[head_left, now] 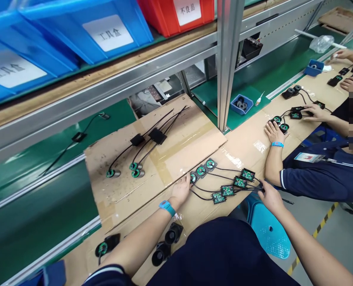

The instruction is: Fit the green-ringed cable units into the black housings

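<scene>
1. Our left hand (181,190) rests flat on the cardboard-covered tabletop (176,159), fingers spread, tips touching the nearest of three round green coil discs (201,171). Blue wristband (167,207) on that wrist.
2. Our right hand (270,196) sits at the tabletop's near edge, grip pinched on the bundle of black wires (254,187) where they gather.
3. Btwn our hands: four small green circuit boards (233,186) lying flat, each wired to the discs.
4. Left of that, on a separate cardboard sheet: three finished units w/ black boxes (148,137) and cylindrical ends (128,170), well apart from our hands.
5. Near our left forearm: black housings (167,242) at the tabletop's near side.
6. To the right, a co-worker's hand (273,131) w/ a wristband presses on similar coil parts; small blue tray (241,104) on the green belt just beyond.
7. Above: blue bins (75,31) and a red bin (176,12) on the shelf.
</scene>
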Demonstrator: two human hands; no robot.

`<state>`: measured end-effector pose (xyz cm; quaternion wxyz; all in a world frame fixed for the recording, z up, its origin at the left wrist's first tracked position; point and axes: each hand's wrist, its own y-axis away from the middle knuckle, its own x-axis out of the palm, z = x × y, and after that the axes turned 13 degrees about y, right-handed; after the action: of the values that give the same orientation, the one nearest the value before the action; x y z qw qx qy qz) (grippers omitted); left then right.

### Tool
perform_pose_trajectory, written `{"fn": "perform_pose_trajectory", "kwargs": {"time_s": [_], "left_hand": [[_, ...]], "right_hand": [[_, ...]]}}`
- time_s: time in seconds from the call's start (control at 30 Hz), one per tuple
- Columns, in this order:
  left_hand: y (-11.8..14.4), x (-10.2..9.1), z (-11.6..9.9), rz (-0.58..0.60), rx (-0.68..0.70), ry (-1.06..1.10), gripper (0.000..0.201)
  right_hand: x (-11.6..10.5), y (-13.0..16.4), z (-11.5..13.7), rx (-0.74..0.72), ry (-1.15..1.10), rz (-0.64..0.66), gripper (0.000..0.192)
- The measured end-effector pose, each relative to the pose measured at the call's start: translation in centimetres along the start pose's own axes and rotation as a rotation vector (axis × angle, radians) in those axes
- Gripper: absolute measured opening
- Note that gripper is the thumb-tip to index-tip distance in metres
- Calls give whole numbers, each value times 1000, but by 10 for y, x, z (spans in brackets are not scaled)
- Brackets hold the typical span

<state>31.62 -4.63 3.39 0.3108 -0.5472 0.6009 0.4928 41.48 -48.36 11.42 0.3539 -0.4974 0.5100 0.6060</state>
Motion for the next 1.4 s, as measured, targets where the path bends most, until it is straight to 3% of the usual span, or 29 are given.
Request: {"fn": "perform_pose_trajectory", "kwargs": {"time_s": [0.3, 0.43, 0.7, 0.8, 1.0, 1.13, 1.23, 1.3, 1.4], "left_hand": [[-65, -6, -51, 2, 42, 6, 55], [-89, -10, -72, -3, 63, 16, 55], [-104, -14, -89, -36, 44, 43, 62], [-94, -13, -78, -64, 52, 90, 67], [-67, -5, -51, -73, 209, 194, 83], [-41, -2, -55, -156, 125, 256, 84], [0, 6, -68, -237, 54, 231, 83], [35, 16, -80, -207, 177, 240, 83], [79, 38, -96, -69, 525, 290, 75]], "right_hand": [[-7, -3, -15, 148, -6, -118, 56], [-7, -6, -15, 139, -19, -125, 54], [8, -26, -21, 107, 9, -186, 57], [26, -23, -30, 132, -3, -178, 58], [68, -22, -39, 184, -86, -189, 58], [79, -32, -35, 236, -126, -223, 51], [72, -27, -28, 244, -116, -254, 54], [69, -5, -25, 239, -84, -315, 62], [85, 56, -26, 254, -21, -381, 61]]}}
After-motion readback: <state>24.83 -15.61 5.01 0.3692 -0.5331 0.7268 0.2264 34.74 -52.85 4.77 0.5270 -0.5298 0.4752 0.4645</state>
